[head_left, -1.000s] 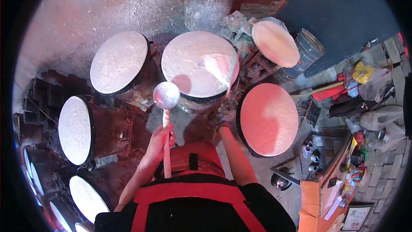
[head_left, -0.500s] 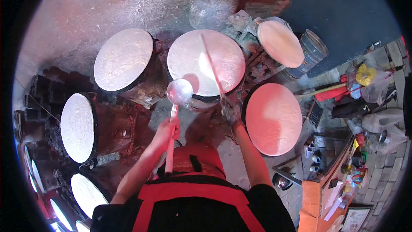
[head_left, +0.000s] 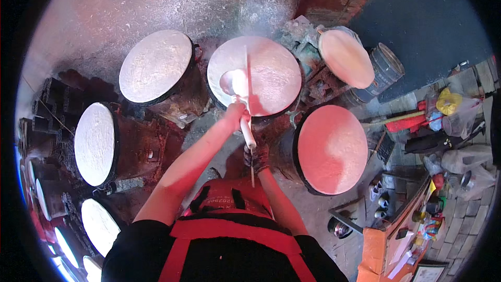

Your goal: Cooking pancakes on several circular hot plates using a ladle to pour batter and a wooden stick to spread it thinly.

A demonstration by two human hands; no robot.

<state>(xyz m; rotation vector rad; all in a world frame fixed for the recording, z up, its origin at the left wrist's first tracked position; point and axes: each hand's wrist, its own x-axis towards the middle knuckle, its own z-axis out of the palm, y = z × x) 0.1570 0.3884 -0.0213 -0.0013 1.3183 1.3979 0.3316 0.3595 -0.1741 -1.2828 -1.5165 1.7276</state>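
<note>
In my left hand (head_left: 237,115) is the handle of a ladle (head_left: 227,82), its bowl over the left part of the middle round griddle (head_left: 276,68). Whether the bowl touches the surface I cannot tell. A pale, creamy layer covers this griddle. My right hand (head_left: 255,157), in a dark glove, is closed round a long thin stick (head_left: 249,70), which reaches away from me across the same griddle. The ladle's handle end comes close to the right hand and crosses beside the stick.
More pale-topped griddles stand around me: one far left (head_left: 156,65), one left (head_left: 95,143), one right (head_left: 332,149). A pale round disc (head_left: 345,58) sits by a metal drum (head_left: 386,68). Stacked dark cylinders (head_left: 49,104) lie left. An orange-sided table (head_left: 373,250) stands lower right.
My left hand has carried the ladle forward and right, over the middle griddle. My right hand has come left and nearer my body, with the stick now pointing almost straight ahead.
</note>
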